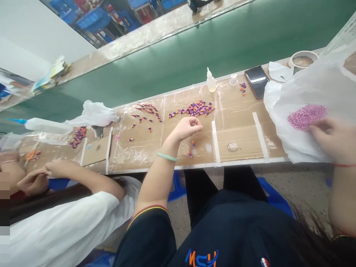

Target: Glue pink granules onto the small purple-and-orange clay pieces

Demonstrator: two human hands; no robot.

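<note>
My left hand (187,128), with a pale green bangle on its wrist, hovers over the cardboard-covered table with its fingers curled closed. What it holds, if anything, is hidden. Just beyond it lies a heap of small purple-and-orange pieces (198,108), and two more purple-and-orange pieces (189,154) are below it. On the right, my right hand (329,135) has its fingertips pinched together at the edge of a pile of tiny pink pieces (307,116) on a white plastic bag (286,142). Anything between those fingertips is too small to tell.
Before me a cardboard pad (240,139) with white tape strips bears a clear blob (232,147). Behind stand a small dropper bottle (211,81), a clear cap (233,79), a phone (257,81) and a tape roll (303,59). A co-worker's hands (39,178) are at left.
</note>
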